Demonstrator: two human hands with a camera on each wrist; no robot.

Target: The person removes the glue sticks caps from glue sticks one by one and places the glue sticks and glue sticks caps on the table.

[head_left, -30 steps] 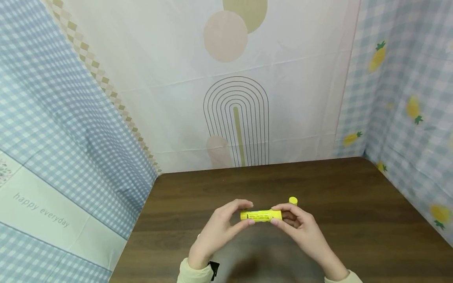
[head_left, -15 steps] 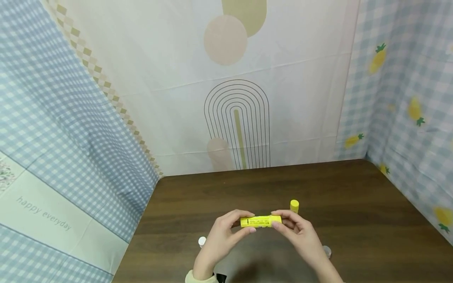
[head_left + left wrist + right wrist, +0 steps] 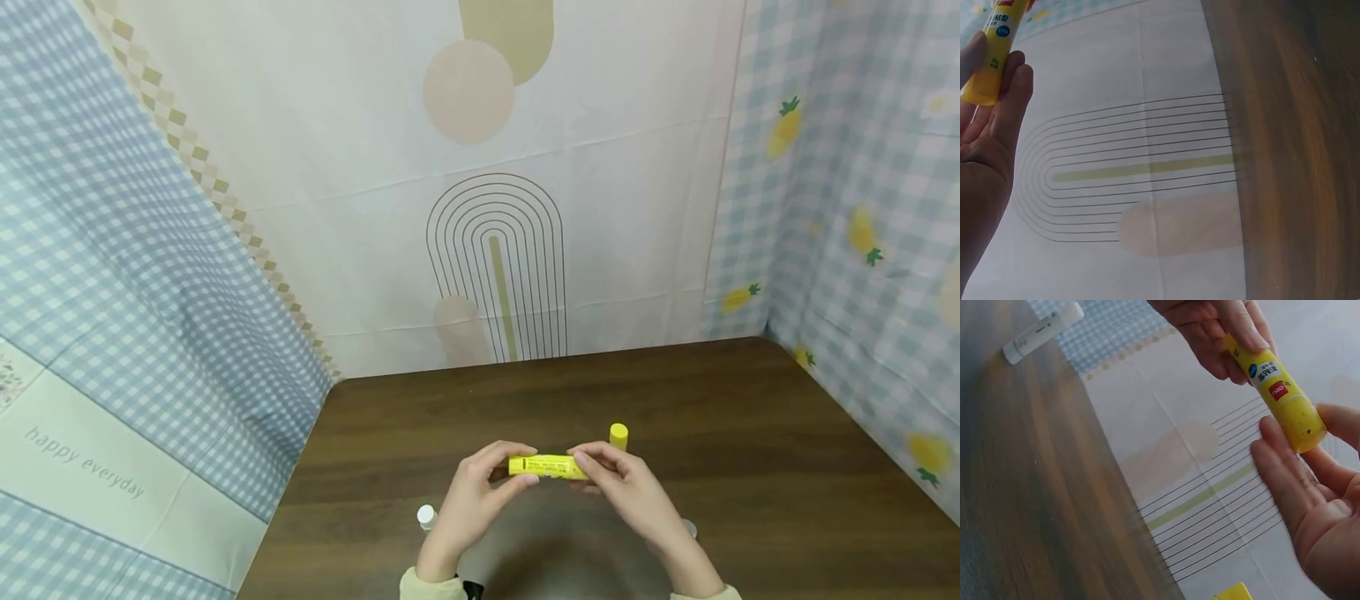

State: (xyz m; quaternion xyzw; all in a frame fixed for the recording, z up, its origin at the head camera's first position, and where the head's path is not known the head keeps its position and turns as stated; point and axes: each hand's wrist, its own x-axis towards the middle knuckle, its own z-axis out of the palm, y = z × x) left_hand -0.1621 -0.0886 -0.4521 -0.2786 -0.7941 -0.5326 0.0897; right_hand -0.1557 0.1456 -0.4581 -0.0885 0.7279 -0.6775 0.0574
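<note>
Both hands hold a yellow glue stick [image 3: 546, 466] level above the table, one at each end. The left hand [image 3: 478, 493] pinches its left end between thumb and fingers. My right hand [image 3: 632, 493] grips the other end, thumb over it and fingertips around it. In the right wrist view, the red label and dark speckles show on the glue stick [image 3: 1277, 394], near the end in the right hand [image 3: 1329, 506]. Its cap end looks closed. The left wrist view catches only the plain yellow end of the glue stick [image 3: 991, 69] beside the left fingers.
A second yellow stick [image 3: 618, 436] stands upright behind the right hand. Left of the left wrist stands a white glue stick [image 3: 427, 517]. A greyish round-topped object [image 3: 690, 527] is partly hidden by the right forearm. Beyond the brown table [image 3: 420, 417] hangs a patterned cloth [image 3: 360, 250].
The right thumb and fingers have shifted along the glue stick and now cover its right end. Both hands sit slightly lower in view, and the white glue stick has come into sight.
</note>
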